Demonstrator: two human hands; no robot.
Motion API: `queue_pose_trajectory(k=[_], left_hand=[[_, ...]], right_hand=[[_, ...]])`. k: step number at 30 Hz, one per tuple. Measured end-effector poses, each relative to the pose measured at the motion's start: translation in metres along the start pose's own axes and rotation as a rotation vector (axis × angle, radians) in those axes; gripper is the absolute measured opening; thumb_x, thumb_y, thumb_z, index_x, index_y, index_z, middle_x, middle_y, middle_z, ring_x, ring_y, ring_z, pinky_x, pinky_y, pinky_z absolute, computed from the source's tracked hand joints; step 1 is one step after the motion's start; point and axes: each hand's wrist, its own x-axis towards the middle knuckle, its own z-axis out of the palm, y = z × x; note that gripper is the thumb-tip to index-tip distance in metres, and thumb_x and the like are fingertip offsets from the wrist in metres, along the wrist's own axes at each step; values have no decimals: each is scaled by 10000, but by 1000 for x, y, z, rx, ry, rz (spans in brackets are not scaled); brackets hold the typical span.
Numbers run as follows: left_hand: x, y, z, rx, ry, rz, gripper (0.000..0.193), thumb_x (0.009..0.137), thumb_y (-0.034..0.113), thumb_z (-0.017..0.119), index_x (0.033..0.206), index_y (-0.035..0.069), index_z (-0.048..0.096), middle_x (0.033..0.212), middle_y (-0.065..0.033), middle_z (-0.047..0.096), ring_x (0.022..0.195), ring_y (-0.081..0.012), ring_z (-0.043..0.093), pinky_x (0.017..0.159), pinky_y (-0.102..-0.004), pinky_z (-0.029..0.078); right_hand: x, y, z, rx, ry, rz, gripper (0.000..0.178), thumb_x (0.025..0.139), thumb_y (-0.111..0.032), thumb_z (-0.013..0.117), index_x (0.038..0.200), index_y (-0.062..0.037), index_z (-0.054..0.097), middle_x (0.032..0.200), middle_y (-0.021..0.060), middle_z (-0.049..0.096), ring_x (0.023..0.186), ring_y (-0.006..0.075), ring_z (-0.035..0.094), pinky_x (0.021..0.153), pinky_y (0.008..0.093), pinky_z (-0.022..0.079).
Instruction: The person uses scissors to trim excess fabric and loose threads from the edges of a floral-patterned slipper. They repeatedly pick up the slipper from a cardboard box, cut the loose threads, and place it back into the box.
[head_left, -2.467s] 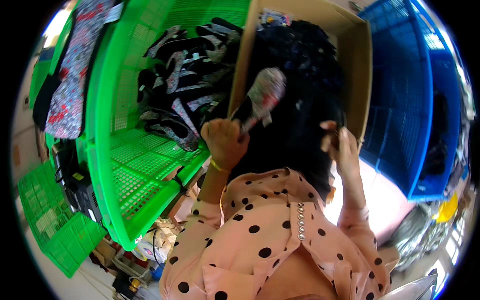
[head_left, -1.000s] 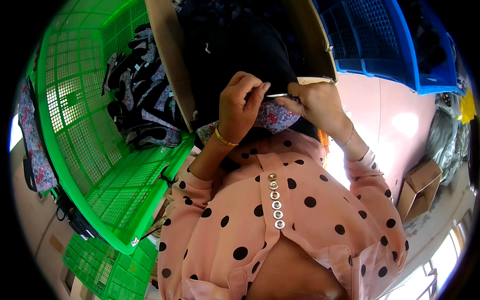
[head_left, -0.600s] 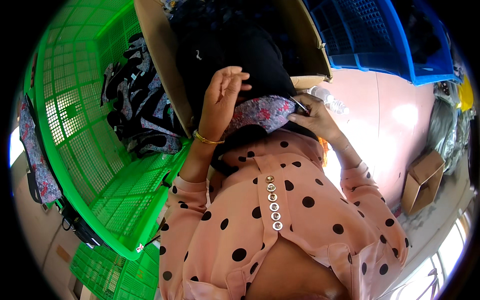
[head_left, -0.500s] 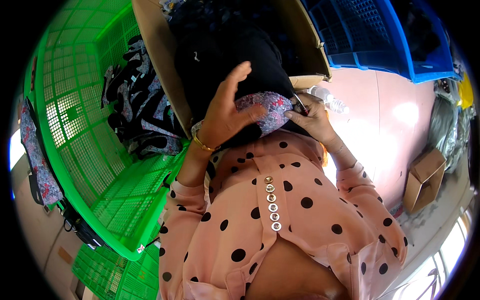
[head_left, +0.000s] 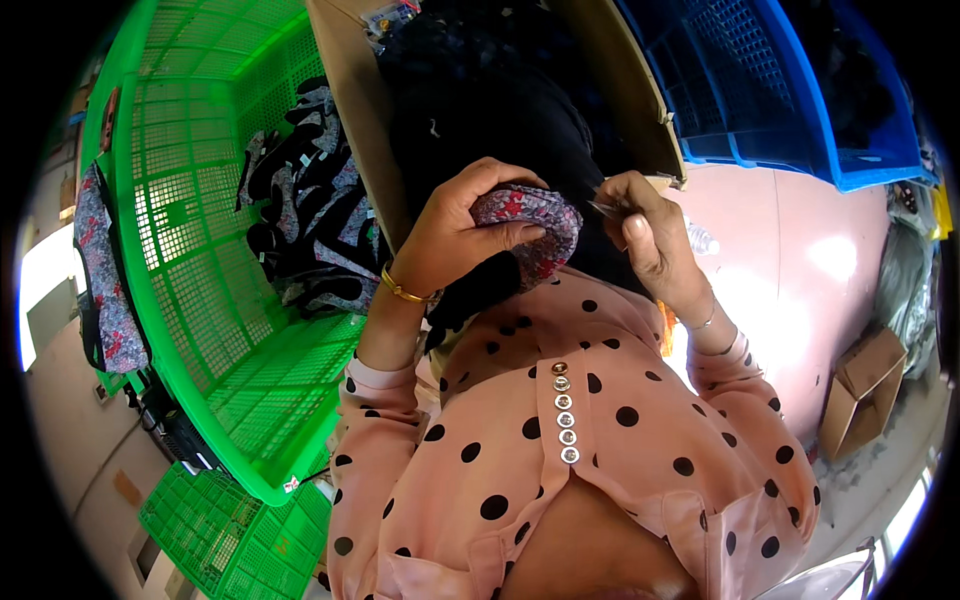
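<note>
My left hand point(head_left: 450, 235) is closed around a floral fabric piece point(head_left: 545, 225) in grey, red and purple, its thumb on top and fingers behind. The piece is bent into a curve, and black cloth hangs beneath it. Just to the right, my right hand point(head_left: 655, 240) is closed on small thread snips point(head_left: 607, 208); only their pointed metal tip shows past the fingers, close to the fabric but not seen touching it. Black trousers point(head_left: 490, 130) cover my lap under both hands.
A green plastic crate point(head_left: 200, 370) at left holds several floral and black pieces point(head_left: 315, 210). One more floral strip point(head_left: 110, 290) hangs over its outer rim. Ahead stands an open cardboard box point(head_left: 350, 110) with dark contents. A blue crate point(head_left: 740, 90) and small carton point(head_left: 865, 390) are at right.
My left hand has gone from spread fingers over the fabric to gripping it, and the piece is now lifted and curled. My right hand has let go of its edge. The view has shifted slightly.
</note>
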Motion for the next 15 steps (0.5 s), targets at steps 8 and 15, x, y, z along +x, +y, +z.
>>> queue_pose_trajectory(k=[8,15], left_hand=[[-5,9,-9,-112,51,-34,397,768,39,787,1121,0,609,1038,-37,607,942,-107,589,860,-249,476],[-10,3,-22,-741,421,54,462,815,-78,674,1228,67,527,1174,-83,599,1037,-165,597,920,-296,497]], right_hand=[[13,-7,-7,-65,-54,37,500,997,-488,473,895,-8,571,647,56,524,581,154,525,568,278,428],[14,-5,-1,274,21,145,502,1039,-471,375,868,-23,521,601,-29,394,536,51,340,511,209,283]])
